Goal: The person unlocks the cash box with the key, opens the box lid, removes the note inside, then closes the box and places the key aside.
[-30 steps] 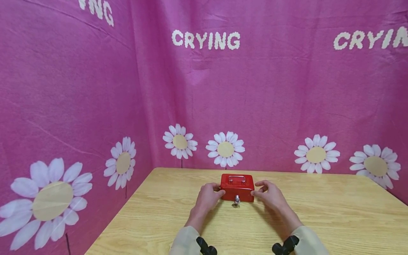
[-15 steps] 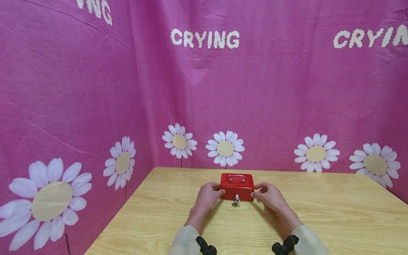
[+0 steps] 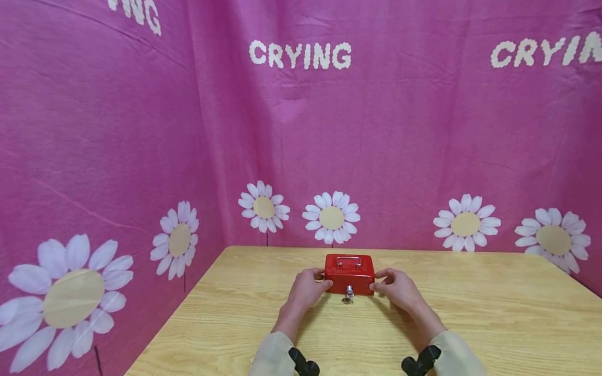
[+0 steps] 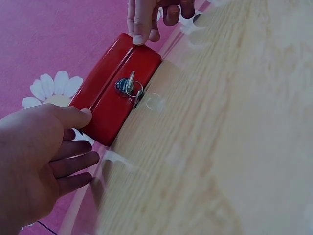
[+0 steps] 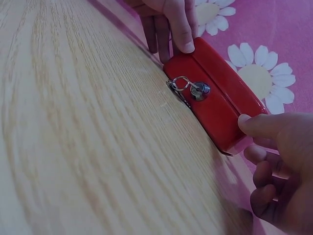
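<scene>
The left hand (image 3: pixel 308 289) and right hand (image 3: pixel 398 288) grip a red box (image 3: pixel 349 282) at its two ends, each thumb on the front face near a corner. The box sits near the far edge of a wooden table (image 3: pixel 489 308), its lock (image 5: pixel 200 91) facing the person, a key (image 4: pixel 131 78) in it, the metal handle (image 3: pixel 349 258) on top

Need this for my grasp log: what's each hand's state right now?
Left hand: holding the red cash box by its left end.
Right hand: holding the red cash box by its right end.
</scene>
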Demonstrator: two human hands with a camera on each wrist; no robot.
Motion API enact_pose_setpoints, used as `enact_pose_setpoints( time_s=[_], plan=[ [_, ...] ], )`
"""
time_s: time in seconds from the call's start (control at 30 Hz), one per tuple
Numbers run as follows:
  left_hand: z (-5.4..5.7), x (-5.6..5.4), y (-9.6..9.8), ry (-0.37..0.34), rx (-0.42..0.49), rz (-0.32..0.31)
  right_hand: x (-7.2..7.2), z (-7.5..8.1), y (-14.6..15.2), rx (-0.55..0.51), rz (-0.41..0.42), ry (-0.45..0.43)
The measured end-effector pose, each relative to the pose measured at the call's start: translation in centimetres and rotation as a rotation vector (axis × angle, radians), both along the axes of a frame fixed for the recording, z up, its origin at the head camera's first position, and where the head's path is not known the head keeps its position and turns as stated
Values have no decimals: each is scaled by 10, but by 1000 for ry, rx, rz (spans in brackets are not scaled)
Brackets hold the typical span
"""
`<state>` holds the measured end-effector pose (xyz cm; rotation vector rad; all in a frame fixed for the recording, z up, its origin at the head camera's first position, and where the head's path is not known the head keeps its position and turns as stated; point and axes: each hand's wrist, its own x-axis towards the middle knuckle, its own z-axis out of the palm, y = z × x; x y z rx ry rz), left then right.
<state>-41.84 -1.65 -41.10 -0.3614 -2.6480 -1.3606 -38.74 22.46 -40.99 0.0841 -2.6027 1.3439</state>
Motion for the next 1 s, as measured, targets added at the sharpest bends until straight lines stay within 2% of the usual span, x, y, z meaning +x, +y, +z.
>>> enact_pose_setpoints(
  time_s=[0.37,1.0],
  plan=[
    [-1,2,-1,23,-32,-3,-3,-3,-1,-13,-11,-41],
    [-1,3,-1,19,-33,-4,-2,-2,-1,5,0,-4]
  ],
)
